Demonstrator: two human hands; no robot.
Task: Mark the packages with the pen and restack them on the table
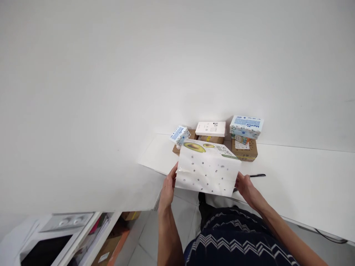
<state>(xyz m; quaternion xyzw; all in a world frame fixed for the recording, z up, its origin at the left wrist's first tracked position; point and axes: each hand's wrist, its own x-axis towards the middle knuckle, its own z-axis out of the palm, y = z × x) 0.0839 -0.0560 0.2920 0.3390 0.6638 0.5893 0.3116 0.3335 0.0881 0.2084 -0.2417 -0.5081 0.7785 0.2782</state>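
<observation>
A white package (pixel 206 173) printed with avocados and small dark ring shapes is held up at the front of the white table. I cannot tell whether it is a bag or a box. My left hand (pixel 167 189) grips its left edge, fingers partly hidden behind it. At the lower right edge, my right hand (pixel 246 187) is closed on the same package, its fingertips also out of sight. A black pen (pixel 257 175) lies just beyond my right hand. Part of another dark thing shows under the package's lower right corner.
Against the wall, cardboard boxes (pixel 251 153) carry a flat white box (pixel 210 128) and blue-and-white Manhua packs (pixel 246 126). The table (pixel 302 177) extends to the right. At lower left stand white shelves (pixel 88 240) and a microwave (pixel 46 249).
</observation>
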